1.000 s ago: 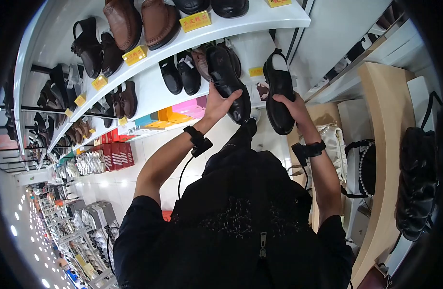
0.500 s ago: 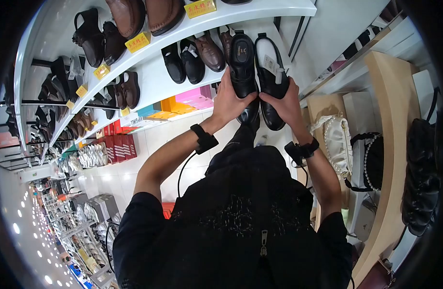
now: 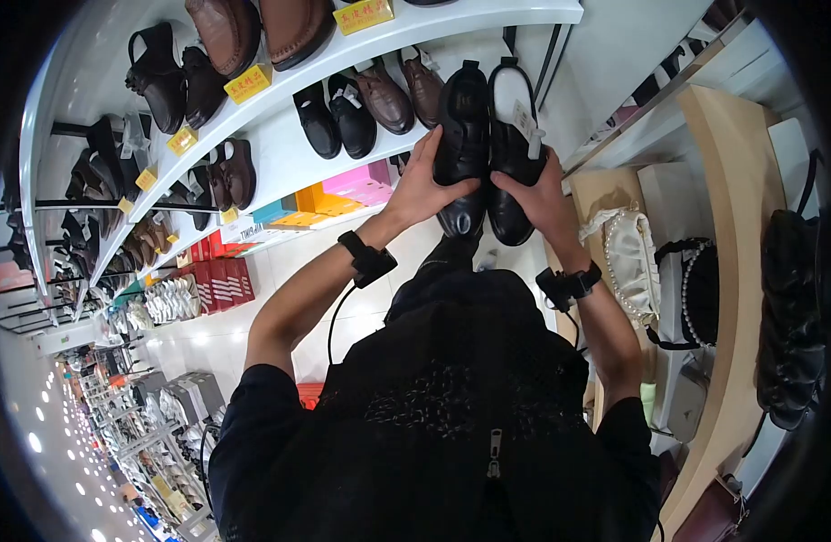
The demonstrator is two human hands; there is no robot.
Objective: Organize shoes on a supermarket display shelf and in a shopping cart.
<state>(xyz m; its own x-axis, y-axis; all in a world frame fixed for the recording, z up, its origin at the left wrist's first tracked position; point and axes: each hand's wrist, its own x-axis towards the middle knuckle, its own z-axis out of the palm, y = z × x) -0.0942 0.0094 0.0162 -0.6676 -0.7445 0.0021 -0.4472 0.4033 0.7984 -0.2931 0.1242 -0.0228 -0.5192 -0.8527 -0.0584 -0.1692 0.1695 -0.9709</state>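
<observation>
My left hand (image 3: 431, 185) is closed around the side of a black leather shoe (image 3: 463, 135), its thumb lying across the top. A second black leather shoe (image 3: 516, 163), with a pale lining and a white tag (image 3: 529, 131) hanging at its opening, is gripped by my right hand (image 3: 540, 191). Both shoes are side by side, toes pointing towards my body. Just left of them, brown leather shoes (image 3: 385, 98) and a pair of black shoes (image 3: 353, 117) stand on the white lower shelf (image 3: 289, 172).
Above, a curved white shelf (image 3: 469, 29) carries brown shoes (image 3: 298, 32) and yellow label cards (image 3: 363, 15). Colourful shoe boxes (image 3: 320, 200) sit below. On my right, a wooden display unit (image 3: 732, 181) holds a white bag (image 3: 628, 257) and a black ruffled bag (image 3: 788, 321).
The left shoe has tilted, so its insole shows less and its top more. Both shoes have shifted slightly to the right relative to the shelf, still held in my hands.
</observation>
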